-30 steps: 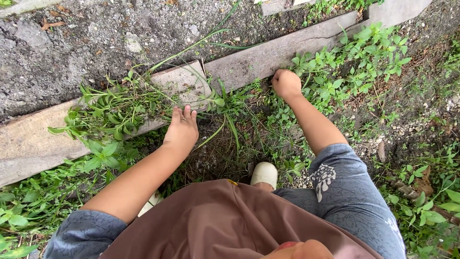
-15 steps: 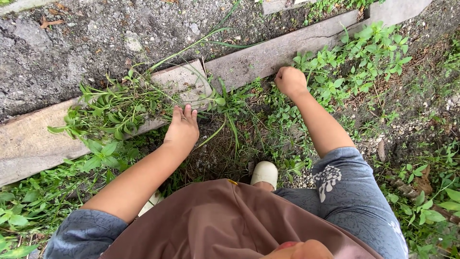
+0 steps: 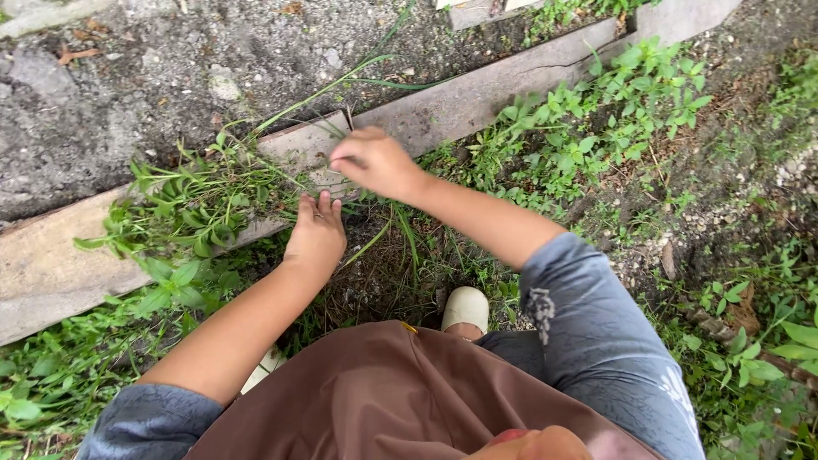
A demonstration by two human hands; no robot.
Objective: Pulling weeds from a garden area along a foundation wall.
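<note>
A loose heap of pulled green weeds (image 3: 192,204) lies across the concrete curb slab (image 3: 51,264). My left hand (image 3: 317,234) rests palm down at the heap's right end, fingers straight and together, a ring on one finger. My right hand (image 3: 375,162) hovers just above and to the right of it, over the curb, motion-blurred, with fingertips pinched together on what looks like a small weed stem. Long thin grass blades (image 3: 341,81) trail from the heap toward the gravel.
Grey gravelly ground (image 3: 128,77) lies beyond the curb. A second curb slab (image 3: 477,94) runs up to the right. Leafy weeds (image 3: 596,111) grow thick at the right. My pale shoe (image 3: 465,308) stands on bare soil below the hands.
My right hand has left the leafy patch at the right and swung left across the curb to the weed heap. My left hand has stayed where it was.
</note>
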